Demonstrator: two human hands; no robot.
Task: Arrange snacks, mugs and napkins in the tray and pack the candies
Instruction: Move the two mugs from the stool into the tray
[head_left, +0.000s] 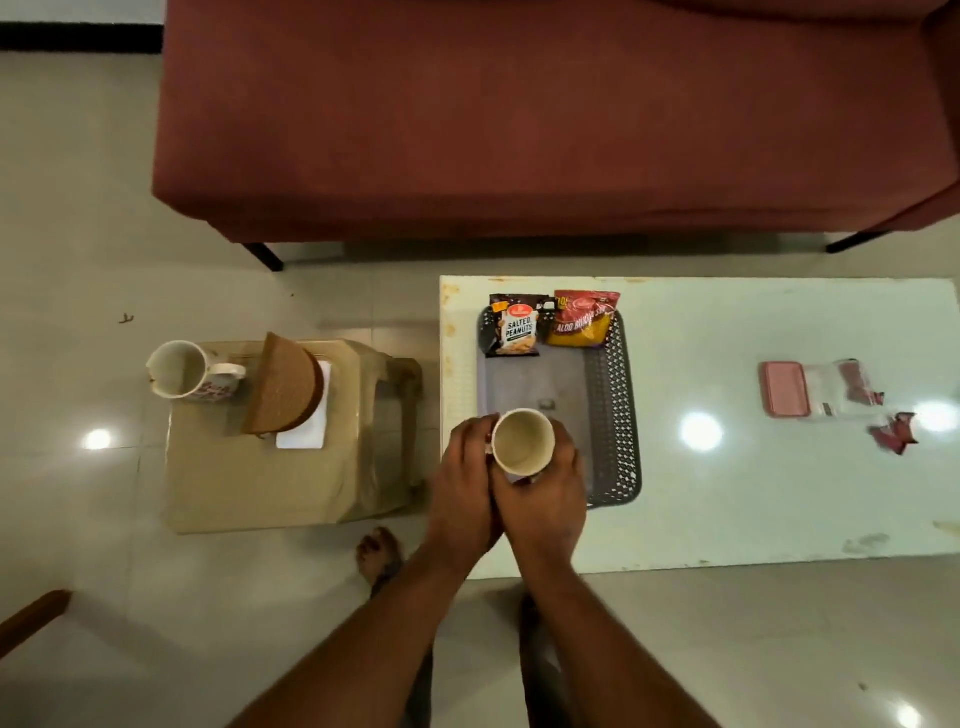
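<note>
A white mug (522, 441) is held upright over the near left corner of the grey perforated tray (615, 410). My left hand (462, 488) wraps its left side and my right hand (550, 493) cups its right side and base. At the tray's far end lie a salted peanuts packet (517, 326) and a red and yellow snack packet (583, 318). A second white mug (179, 370) stands on the plastic stool (260, 478) to the left, beside a brown round holder (284, 387) on white napkins (306, 434).
The tray sits on a white low table (753, 493). At the table's right are a pink lidded box (784, 388), a clear bag (836, 387) and red candy wrappers (894, 434). A maroon sofa (519, 119) stands behind. A bare foot (378, 553) is on the floor tiles.
</note>
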